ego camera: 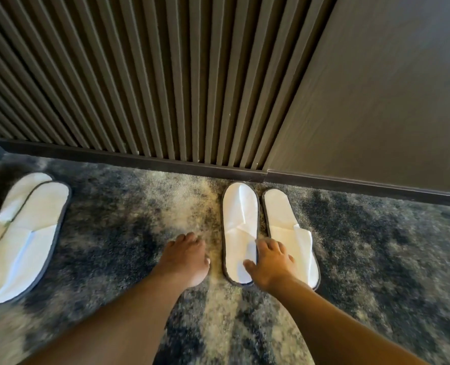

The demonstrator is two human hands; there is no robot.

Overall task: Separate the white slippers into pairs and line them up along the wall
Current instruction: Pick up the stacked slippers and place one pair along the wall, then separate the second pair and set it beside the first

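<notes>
slippers (241, 230) in one pair lie side by side, toes near the wall (166, 75), with a stacked pair (26, 233) well apart at far left. the right hand (270, 262) rests spread across both heels, pinching nothing; the left hand (187, 256) hovers loosely spread over carpet (113, 219). thin, light and floppy, they look best nudged by the stiffer edged sole.
</notes>
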